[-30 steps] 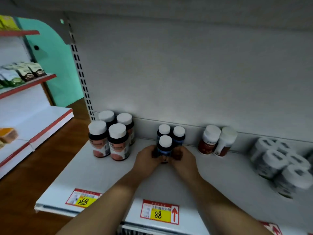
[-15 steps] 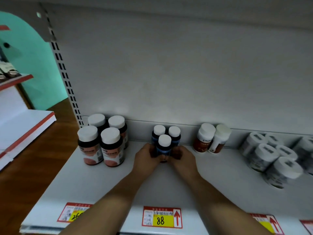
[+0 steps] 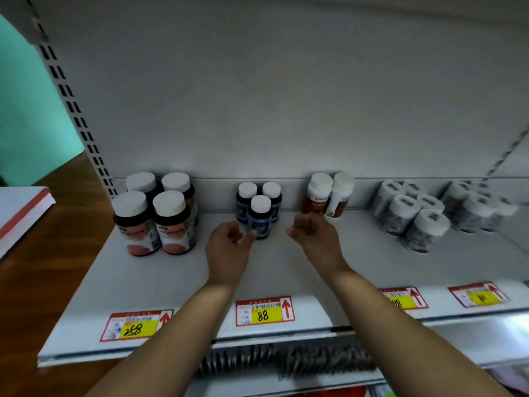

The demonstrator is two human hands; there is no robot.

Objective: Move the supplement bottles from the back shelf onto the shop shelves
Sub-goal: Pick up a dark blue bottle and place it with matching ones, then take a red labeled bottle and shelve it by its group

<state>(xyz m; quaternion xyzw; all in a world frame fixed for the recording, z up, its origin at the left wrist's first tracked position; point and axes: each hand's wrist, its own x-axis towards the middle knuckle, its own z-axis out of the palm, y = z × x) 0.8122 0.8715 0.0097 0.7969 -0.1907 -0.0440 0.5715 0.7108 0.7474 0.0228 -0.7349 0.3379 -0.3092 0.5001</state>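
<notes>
- White shop shelf (image 3: 177, 282) is backed by a plain grey panel (image 3: 286, 96).
- Three blue supplement bottles (image 3: 260, 216) are stood upright in a tight triangle, in line with the 88 price tag (image 3: 264, 312), presumably so that product and price match.
- Either side of them the left hand (image 3: 229, 247) and right hand (image 3: 315, 236) are held, fingers loosely curled, nothing gripped; this placement is judged done.

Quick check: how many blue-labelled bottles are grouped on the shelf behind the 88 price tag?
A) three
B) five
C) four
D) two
A: three blue bottles stand behind the 88 tag, one in front of the other two.
</notes>
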